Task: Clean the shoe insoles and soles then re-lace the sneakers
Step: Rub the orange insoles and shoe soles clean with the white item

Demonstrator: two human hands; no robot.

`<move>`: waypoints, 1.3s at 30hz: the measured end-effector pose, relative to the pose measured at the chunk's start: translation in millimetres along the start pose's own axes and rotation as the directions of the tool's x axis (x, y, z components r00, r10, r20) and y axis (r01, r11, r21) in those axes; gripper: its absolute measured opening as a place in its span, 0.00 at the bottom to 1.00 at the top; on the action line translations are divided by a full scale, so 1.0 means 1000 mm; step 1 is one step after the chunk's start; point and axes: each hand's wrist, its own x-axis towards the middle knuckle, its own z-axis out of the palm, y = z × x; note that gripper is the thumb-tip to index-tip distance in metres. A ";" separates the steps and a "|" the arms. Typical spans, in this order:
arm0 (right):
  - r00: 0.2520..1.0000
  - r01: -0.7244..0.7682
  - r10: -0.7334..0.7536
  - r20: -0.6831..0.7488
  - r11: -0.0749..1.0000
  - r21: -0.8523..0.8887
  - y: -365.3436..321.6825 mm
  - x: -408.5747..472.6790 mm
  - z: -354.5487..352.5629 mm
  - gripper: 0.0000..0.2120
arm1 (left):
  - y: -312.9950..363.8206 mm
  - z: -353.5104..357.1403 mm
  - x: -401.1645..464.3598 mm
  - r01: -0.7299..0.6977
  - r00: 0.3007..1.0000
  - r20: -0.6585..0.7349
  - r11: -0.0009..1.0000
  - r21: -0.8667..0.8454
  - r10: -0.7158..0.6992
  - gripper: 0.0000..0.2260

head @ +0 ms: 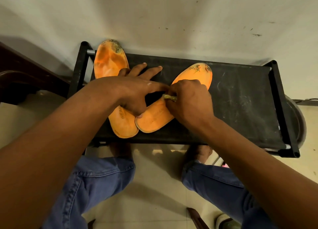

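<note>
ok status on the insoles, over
Left hand spread, pressing both insoles down. Right hand grips small scrubber on right insole. Left insole toe still grimy. Nothing in the way.

black rack (240, 94) against scuffed wall (172, 13)

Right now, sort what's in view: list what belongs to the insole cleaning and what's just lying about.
In the job:
- left insole, pressed down by the left hand
- right insole, under the right hand
- small yellowish scrubbing wad in the right hand's grip
- black rack shelf serving as work surface

Lying about:
- dark wooden furniture at left
- pale slipper on the floor
</note>
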 end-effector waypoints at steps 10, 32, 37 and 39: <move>0.997 -0.045 0.046 -0.061 0.999 0.006 0.004 0.002 -0.001 0.10 | 0.003 0.001 0.001 0.013 1.000 -0.005 1.000 -0.010 -0.013 0.52; 0.980 -0.191 0.192 -0.049 0.981 0.020 0.030 0.021 -0.011 0.07 | 0.007 0.000 0.002 0.025 0.999 -0.027 0.999 -0.027 -0.026 0.51; 0.990 -0.048 0.045 0.133 0.999 0.016 0.012 0.016 -0.010 0.07 | 0.009 0.000 0.000 0.026 0.999 -0.021 0.999 -0.028 -0.026 0.51; 0.994 -0.064 0.071 0.086 0.995 -0.080 0.015 0.018 -0.013 0.08 | 0.009 0.000 0.000 0.028 0.999 -0.022 0.999 -0.023 -0.028 0.51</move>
